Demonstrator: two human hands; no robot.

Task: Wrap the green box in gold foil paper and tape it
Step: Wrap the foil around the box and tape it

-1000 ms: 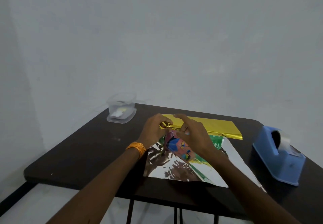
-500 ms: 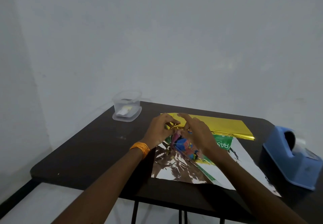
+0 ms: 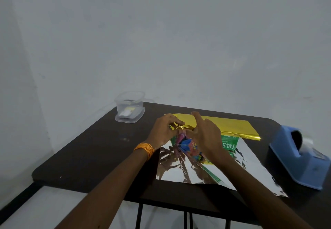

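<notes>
The green box (image 3: 230,143) with colourful print lies on the silver inner side of the foil sheet (image 3: 250,171), mostly hidden behind my hands. The sheet's far edge is folded over the box, showing its gold face (image 3: 231,126). My left hand (image 3: 163,133), with an orange thread band at the wrist, pinches a crumpled gold corner of the foil at the box's left end. My right hand (image 3: 207,139) rests over the box, thumb and fingers on the same gold fold, index finger raised.
A blue tape dispenser (image 3: 300,157) stands at the right edge of the dark table (image 3: 93,150). A clear plastic container (image 3: 129,106) sits at the far left corner. A pale wall rises just behind the table.
Both hands have stayed at the foil's folded left corner, working it tighter. The head camera has tilted up and shifted, so the table sits lower and the dispenser further right.
</notes>
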